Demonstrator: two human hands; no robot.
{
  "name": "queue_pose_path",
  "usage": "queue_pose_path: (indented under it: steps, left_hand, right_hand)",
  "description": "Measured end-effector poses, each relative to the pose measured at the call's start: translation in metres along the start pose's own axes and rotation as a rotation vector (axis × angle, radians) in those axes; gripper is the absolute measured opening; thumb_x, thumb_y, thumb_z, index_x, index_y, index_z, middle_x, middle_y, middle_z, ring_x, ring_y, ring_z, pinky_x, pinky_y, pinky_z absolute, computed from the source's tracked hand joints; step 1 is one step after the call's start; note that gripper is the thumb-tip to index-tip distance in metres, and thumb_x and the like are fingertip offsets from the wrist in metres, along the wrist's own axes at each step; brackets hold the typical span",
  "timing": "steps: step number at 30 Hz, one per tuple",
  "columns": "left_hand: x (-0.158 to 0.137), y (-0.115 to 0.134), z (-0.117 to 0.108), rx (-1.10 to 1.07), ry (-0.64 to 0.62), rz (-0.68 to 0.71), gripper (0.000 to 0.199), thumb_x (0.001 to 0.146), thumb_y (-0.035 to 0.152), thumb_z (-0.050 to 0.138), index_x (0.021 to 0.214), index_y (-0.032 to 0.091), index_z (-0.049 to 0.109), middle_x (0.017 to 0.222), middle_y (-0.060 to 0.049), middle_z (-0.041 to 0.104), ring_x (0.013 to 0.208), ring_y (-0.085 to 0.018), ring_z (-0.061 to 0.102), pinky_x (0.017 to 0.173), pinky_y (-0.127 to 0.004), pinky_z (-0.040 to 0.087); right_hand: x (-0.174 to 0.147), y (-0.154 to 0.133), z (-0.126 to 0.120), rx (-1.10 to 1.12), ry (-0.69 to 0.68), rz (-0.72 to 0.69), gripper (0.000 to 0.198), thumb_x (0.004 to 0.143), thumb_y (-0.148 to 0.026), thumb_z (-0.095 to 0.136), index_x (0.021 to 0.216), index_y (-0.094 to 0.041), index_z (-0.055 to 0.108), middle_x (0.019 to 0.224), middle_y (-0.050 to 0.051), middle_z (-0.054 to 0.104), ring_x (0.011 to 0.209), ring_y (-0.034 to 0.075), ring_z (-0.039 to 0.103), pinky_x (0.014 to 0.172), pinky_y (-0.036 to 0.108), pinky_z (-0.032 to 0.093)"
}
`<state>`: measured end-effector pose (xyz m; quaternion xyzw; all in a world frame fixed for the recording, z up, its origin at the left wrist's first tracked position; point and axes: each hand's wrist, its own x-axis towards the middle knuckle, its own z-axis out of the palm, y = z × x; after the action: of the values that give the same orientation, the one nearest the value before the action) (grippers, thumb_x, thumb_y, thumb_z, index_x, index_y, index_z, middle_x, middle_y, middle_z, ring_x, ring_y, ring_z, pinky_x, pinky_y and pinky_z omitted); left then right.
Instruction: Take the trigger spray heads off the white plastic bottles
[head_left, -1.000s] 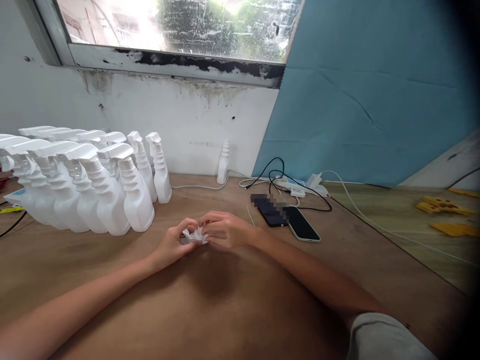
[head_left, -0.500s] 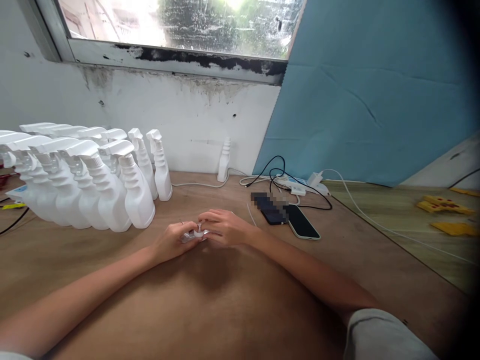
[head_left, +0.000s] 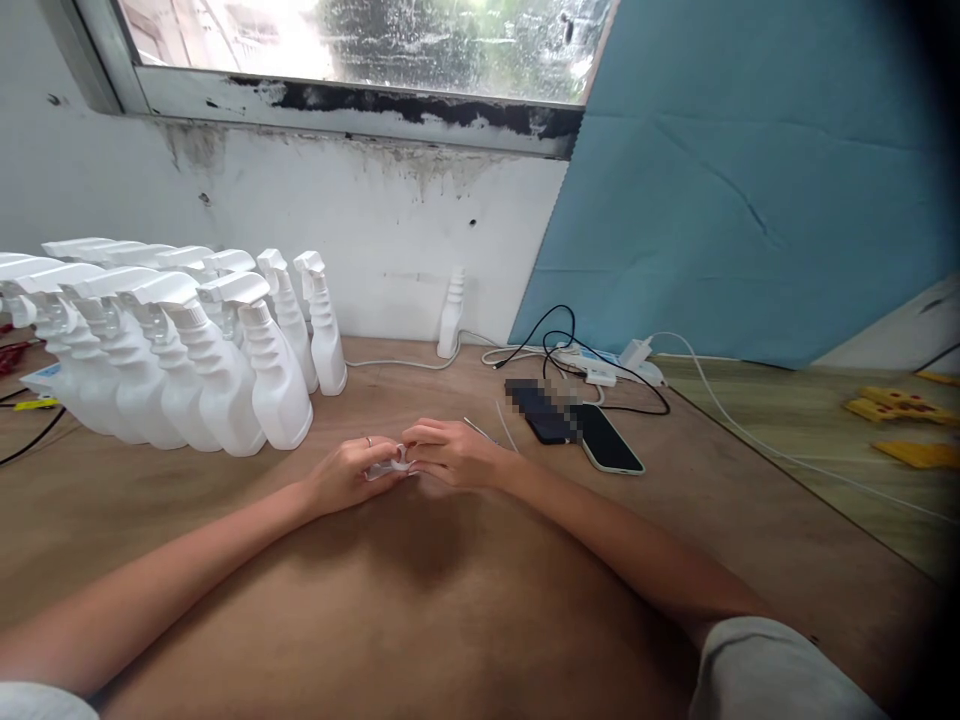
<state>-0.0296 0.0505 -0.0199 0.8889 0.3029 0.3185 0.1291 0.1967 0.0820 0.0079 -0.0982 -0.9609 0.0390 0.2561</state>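
Note:
Both hands meet above the wooden table and pinch a small trigger sprayer head (head_left: 403, 460) of white and clear plastic. My left hand (head_left: 349, 477), with a ring on one finger, grips its clear end. The fingers of my right hand (head_left: 454, 455) close on the white end and cover much of it. Beyond the right hand a thin pale tube (head_left: 480, 431) shows; whether it joins the held piece is hidden. To the left, several white spray bottles (head_left: 279, 385) stand upright in rows with their trigger heads on.
A white bottle without a trigger head (head_left: 451, 315) stands against the wall. Right of my hands lie a dark phone (head_left: 536, 412) and a second phone (head_left: 611, 440). Behind them is a power strip (head_left: 645, 372) with tangled cables. Yellow pieces (head_left: 896, 405) lie far right.
My view has shifted slightly. Both hands keep their hold on the sprayer head, with the fingers moved a little. More of the thin tube shows beyond the right hand.

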Motion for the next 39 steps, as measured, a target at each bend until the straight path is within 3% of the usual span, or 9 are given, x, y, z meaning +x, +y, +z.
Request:
queue_pose_path:
  steps: [3,7,11,14,18,23,29,35,39]
  left_hand:
    - [-0.002,-0.002,0.002,0.035,-0.008,-0.043,0.014,0.088,0.030,0.056,0.097,0.020,0.058,0.095,-0.003,0.069,0.070,-0.011,0.061,0.060,-0.019,0.047]
    - [-0.003,-0.004,0.005,0.057,0.029,-0.077,0.021,0.085,0.032,0.059,0.102,0.022,0.054,0.095,-0.001,0.069,0.067,-0.010,0.060,0.060,-0.019,0.047]
    - [-0.004,-0.004,0.006,0.004,0.039,-0.137,0.032,0.084,0.034,0.061,0.111,0.024,0.046,0.097,0.000,0.069,0.073,-0.011,0.064,0.062,-0.019,0.047]
    - [-0.005,-0.004,0.007,-0.017,0.022,-0.155,0.034,0.085,0.036,0.060,0.113,0.025,0.043,0.099,0.000,0.069,0.075,-0.011,0.064,0.064,-0.020,0.047]
    - [-0.004,-0.002,0.005,0.017,-0.003,-0.137,0.031,0.086,0.036,0.058,0.111,0.024,0.046,0.102,-0.002,0.068,0.076,-0.012,0.064,0.066,-0.022,0.047]
    - [-0.002,0.000,0.004,0.014,-0.001,-0.117,0.029,0.086,0.034,0.058,0.111,0.023,0.048,0.102,-0.002,0.067,0.079,-0.013,0.063,0.067,-0.022,0.047]
    - [-0.003,-0.001,0.004,0.012,-0.008,-0.110,0.028,0.087,0.034,0.056,0.111,0.022,0.048,0.102,-0.003,0.066,0.077,-0.012,0.063,0.065,-0.022,0.046]
    - [-0.003,0.001,0.005,0.025,-0.006,-0.115,0.030,0.086,0.035,0.057,0.112,0.023,0.049,0.100,-0.002,0.066,0.076,-0.012,0.063,0.064,-0.021,0.046]
    - [-0.002,0.003,0.005,0.016,0.005,-0.107,0.029,0.086,0.034,0.057,0.111,0.023,0.050,0.100,-0.002,0.066,0.075,-0.011,0.062,0.067,-0.021,0.047]
  right_hand:
    - [0.007,0.000,-0.024,0.169,-0.095,0.199,0.021,0.093,-0.030,0.053,0.100,-0.017,0.068,0.109,0.008,0.062,0.091,0.013,0.060,0.082,0.024,0.048]
    - [0.000,0.016,-0.068,0.111,-0.332,0.870,0.028,0.090,-0.038,0.057,0.094,-0.013,0.069,0.094,0.007,0.066,0.087,0.016,0.061,0.076,0.024,0.046]
    - [-0.026,0.038,-0.093,0.109,-0.589,1.273,0.029,0.086,-0.033,0.064,0.089,-0.005,0.066,0.087,0.011,0.065,0.083,0.021,0.063,0.073,0.032,0.051]
    - [-0.039,0.048,-0.093,0.185,-0.706,1.488,0.034,0.092,-0.033,0.057,0.117,-0.011,0.056,0.115,0.011,0.058,0.100,0.020,0.060,0.085,0.038,0.053]
    - [-0.040,0.056,-0.079,0.275,-0.650,1.614,0.034,0.093,-0.033,0.055,0.120,-0.013,0.054,0.119,0.010,0.057,0.103,0.020,0.059,0.087,0.040,0.052]
    - [-0.038,0.059,-0.066,0.374,-0.418,1.596,0.034,0.093,-0.033,0.054,0.117,-0.009,0.056,0.115,0.011,0.058,0.101,0.021,0.060,0.086,0.038,0.052]
    - [-0.016,0.041,-0.091,0.406,-0.016,1.315,0.015,0.083,-0.019,0.055,0.071,-0.013,0.049,0.061,0.007,0.064,0.045,0.014,0.061,0.036,0.018,0.037]
    - [0.017,-0.014,-0.100,0.664,0.420,0.751,0.005,0.090,-0.021,0.043,0.085,-0.019,0.041,0.071,0.000,0.066,0.055,0.015,0.068,0.047,0.024,0.054]
    - [0.025,-0.033,-0.081,0.680,0.514,0.541,0.013,0.093,-0.032,0.047,0.090,-0.019,0.046,0.080,0.001,0.066,0.063,0.013,0.068,0.059,0.026,0.059]
